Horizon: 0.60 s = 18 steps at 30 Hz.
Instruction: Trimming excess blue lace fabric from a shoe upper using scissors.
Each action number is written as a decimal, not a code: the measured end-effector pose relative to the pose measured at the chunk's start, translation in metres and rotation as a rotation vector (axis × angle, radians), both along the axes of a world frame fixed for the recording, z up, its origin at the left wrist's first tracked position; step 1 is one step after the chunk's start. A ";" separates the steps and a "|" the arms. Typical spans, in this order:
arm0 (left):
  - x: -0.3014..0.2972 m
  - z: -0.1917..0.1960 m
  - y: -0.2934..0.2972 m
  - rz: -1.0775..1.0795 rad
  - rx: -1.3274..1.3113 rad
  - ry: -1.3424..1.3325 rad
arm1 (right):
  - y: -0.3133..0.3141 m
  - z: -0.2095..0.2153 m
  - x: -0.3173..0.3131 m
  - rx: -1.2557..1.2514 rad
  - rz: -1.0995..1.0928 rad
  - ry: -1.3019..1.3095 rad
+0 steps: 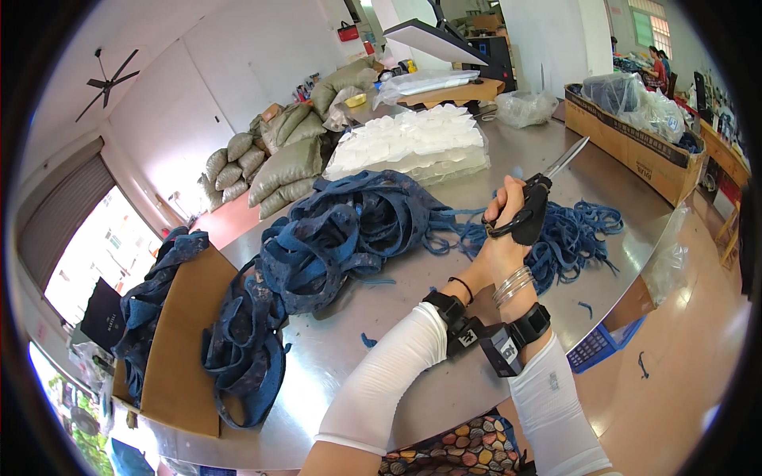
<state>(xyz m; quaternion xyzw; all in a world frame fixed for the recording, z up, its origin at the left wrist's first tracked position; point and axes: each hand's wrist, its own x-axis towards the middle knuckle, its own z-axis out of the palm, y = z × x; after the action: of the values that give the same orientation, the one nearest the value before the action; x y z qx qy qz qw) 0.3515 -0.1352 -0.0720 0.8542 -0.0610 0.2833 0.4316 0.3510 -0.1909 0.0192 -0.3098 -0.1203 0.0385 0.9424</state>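
My right hand (506,252) is closed round black-handled scissors (535,205). Their metal blades point up and to the right, away from me. My left hand (475,274) is close beside it, partly behind it, and its fingers are mostly hidden. Just beyond and to the right of both hands lies a tangle of thin blue fabric strips (583,238). On the left a large heap of wider blue, speckled fabric bands (341,230) spreads over the table, with a strand running toward my hands.
The metal table (333,373) carries a stack of white sheets (413,143). An open cardboard box (186,341) with blue fabric stands left. A long carton (635,147) with plastic bags lies at the far right. Below the right edge is a blue crate (607,345). Sacks (290,170) are piled behind.
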 end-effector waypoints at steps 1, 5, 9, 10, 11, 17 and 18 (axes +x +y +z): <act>0.005 0.002 0.002 0.023 0.118 -0.117 | 0.000 0.000 0.002 0.010 -0.018 0.001; -0.001 0.032 0.044 0.312 0.606 0.084 | 0.006 -0.013 0.013 0.104 0.040 0.003; -0.017 0.009 0.094 0.465 0.887 0.225 | 0.009 -0.008 0.006 0.094 0.050 0.006; -0.016 0.008 0.097 0.419 0.874 0.336 | 0.008 -0.007 0.008 0.096 0.049 0.012; -0.013 0.007 0.096 0.386 0.761 0.345 | 0.007 -0.007 0.010 0.099 0.047 0.017; -0.017 -0.016 0.087 0.498 0.684 0.274 | 0.010 -0.007 0.002 0.052 0.067 0.021; -0.014 -0.018 0.080 0.521 0.656 0.253 | 0.008 -0.006 0.003 0.052 0.052 0.017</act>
<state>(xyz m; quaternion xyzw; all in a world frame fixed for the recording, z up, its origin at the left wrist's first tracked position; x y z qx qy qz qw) 0.3376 -0.0551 -0.0899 0.9610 0.1234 0.2414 0.0556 0.3536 -0.1826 0.0133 -0.2819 -0.1212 0.0623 0.9497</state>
